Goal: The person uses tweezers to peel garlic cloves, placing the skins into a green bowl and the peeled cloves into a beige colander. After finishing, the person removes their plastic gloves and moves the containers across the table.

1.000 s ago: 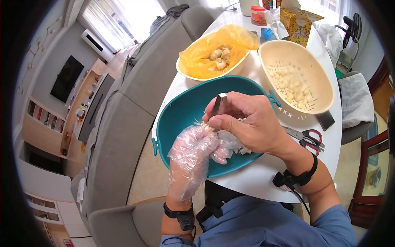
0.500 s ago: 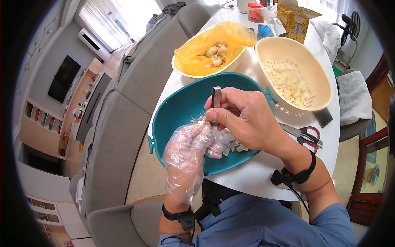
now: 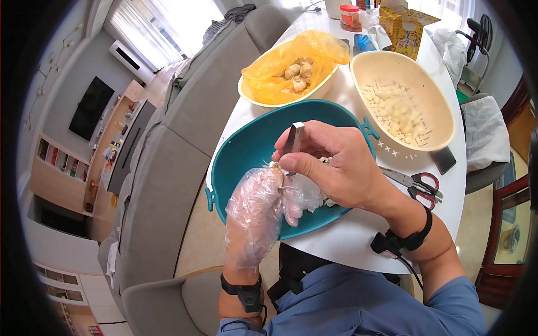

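Note:
My left hand (image 3: 255,196), in a clear plastic glove, is closed on a garlic clove (image 3: 277,172) over the teal basin (image 3: 241,147). Only a small part of the clove shows between the fingers. My bare right hand (image 3: 330,162) pinches a short flat metal tool (image 3: 295,137), its upper end sticking up past the fingers. The tool's lower end is down at the clove, largely hidden by the thumb. Papery garlic skins (image 3: 329,203) lie in the basin under my hands.
Garlic bulbs (image 3: 300,71) sit in a yellow bag (image 3: 263,84) inside a cream basin at the back. Peeled cloves (image 3: 395,115) fill part of a cream colander (image 3: 437,106). Scissors (image 3: 417,185) and a phone (image 3: 444,161) lie at right. A jar (image 3: 351,19) and yellow box (image 3: 404,35) stand behind.
My left hand has turned slightly and its fingers have shifted around the clove. The metal tool now leans more to the right at its top. The whole view has shifted slightly.

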Available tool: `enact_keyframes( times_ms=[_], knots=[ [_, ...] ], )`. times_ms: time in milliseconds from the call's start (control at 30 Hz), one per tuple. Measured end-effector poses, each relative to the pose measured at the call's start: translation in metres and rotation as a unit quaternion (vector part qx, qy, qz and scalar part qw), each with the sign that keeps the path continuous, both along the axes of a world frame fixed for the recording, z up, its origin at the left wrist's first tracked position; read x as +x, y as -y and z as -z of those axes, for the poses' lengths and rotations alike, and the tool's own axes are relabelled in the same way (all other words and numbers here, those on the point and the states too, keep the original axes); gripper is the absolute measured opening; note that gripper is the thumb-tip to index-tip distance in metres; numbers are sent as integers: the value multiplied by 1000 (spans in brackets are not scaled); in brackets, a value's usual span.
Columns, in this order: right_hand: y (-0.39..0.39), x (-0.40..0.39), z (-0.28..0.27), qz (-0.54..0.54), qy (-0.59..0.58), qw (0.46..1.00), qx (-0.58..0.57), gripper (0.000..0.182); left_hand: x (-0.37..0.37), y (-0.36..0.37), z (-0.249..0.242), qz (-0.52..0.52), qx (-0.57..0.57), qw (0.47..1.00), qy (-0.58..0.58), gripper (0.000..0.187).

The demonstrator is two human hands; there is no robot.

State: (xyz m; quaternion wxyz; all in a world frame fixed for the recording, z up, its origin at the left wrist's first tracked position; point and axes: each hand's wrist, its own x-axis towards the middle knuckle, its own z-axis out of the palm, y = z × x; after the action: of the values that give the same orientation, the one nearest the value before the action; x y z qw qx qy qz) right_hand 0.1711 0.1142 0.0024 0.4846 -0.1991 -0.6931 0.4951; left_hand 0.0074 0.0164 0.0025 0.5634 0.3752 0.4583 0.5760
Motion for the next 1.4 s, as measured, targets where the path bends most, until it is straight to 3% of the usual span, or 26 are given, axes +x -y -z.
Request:
enact_keyframes(
  times_ms=[333, 500, 933, 1167, 1300, 1400],
  knots=[
    [1, 2, -2, 17, 41, 999, 16, 18, 1, -3, 2, -8, -2, 999, 32, 29],
    [1, -1, 2, 26, 35, 999, 24, 18, 6, -2, 0, -69, 8, 997, -38, 27],
    [-2, -2, 7, 49, 51, 994, 79, 19, 14, 5, -7, -79, 5, 991, -112, 23],
    [2, 3, -3, 26, 42, 999, 18, 23, 9, 5, 1, -100, 11, 991, -83, 25],
    [-4, 9, -8, 16, 28, 998, 47, 24, 6, 5, 6, -108, 34, 990, -84, 24],
    [-4, 10, -5, 31, 74, 987, 139, 24, 10, 5, 3, -104, 56, 983, -140, 23]
  ],
)
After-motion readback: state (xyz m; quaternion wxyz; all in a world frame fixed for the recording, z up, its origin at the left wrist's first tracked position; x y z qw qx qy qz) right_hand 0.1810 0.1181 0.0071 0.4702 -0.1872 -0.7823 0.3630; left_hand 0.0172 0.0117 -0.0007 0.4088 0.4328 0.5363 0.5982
